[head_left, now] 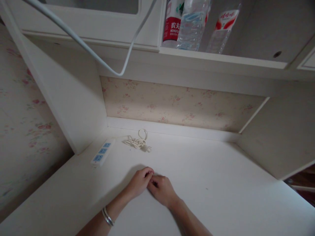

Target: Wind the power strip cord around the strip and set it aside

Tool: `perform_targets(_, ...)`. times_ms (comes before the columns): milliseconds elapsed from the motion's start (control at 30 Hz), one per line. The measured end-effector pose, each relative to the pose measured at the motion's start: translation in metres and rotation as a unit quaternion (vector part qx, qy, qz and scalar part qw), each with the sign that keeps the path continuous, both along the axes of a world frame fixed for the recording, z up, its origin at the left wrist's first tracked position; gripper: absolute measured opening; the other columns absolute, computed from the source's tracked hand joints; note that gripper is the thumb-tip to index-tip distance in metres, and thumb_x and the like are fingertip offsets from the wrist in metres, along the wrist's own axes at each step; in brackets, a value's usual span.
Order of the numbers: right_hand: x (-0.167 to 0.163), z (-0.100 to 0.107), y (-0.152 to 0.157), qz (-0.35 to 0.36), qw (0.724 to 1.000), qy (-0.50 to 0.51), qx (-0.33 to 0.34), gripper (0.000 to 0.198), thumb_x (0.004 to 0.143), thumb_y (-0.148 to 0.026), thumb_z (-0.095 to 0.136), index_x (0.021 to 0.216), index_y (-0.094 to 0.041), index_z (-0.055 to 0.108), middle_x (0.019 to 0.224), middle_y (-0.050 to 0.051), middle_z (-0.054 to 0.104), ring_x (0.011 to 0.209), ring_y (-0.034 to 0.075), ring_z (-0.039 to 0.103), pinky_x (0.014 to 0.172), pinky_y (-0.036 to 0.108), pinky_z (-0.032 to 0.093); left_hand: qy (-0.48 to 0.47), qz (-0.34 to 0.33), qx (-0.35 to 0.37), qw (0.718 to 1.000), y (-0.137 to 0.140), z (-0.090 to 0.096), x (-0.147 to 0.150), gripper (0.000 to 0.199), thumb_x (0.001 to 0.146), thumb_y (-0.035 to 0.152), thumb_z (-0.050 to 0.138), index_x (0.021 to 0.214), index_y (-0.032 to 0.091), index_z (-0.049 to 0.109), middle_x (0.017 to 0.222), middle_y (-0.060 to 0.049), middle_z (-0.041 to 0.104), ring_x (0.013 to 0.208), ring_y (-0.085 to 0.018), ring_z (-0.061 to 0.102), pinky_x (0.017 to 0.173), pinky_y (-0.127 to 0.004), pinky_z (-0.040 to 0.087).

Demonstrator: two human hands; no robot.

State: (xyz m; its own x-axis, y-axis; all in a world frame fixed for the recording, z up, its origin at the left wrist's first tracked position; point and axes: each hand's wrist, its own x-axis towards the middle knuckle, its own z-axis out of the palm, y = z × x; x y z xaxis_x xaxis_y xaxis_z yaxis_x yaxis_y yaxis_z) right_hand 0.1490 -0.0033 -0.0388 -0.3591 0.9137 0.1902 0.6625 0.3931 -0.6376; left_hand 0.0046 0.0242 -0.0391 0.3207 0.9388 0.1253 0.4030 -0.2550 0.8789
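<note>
Resting both hands on the desk (201, 167), had left hand (140, 180) and right hand (163, 189) loosely curled and touching at the fingers; could not tell of anything pinched inside. Saw the tangled cord (138, 142) beyond them, near the power strip (102, 152) at left. Risked snagging a loop and dragging the strip through careless forward reaching.

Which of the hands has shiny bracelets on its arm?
The left hand: silvery bands circle the left forearm. The right forearm, behind the right hand, is bare as far as the picture shows.
</note>
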Motion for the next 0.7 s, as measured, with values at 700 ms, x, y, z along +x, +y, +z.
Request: perform_targets(700,-0.0004,0.0014,0.0,0.006,1.0,-0.002,0.012,0.023,0.086,-0.02,0.049,0.068,-0.02,0.063,0.069,-0.001,0.066,0.062,0.011,0.055,0.059,0.02,0.035,0.002,0.005,0.005,1.0,0.0003,-0.0008,0.0003,0.025,0.086,0.03,0.042,0.083,0.019,0.065,0.082,-0.004,0.069,0.08,-0.018,0.061,0.073,-0.025,0.044)
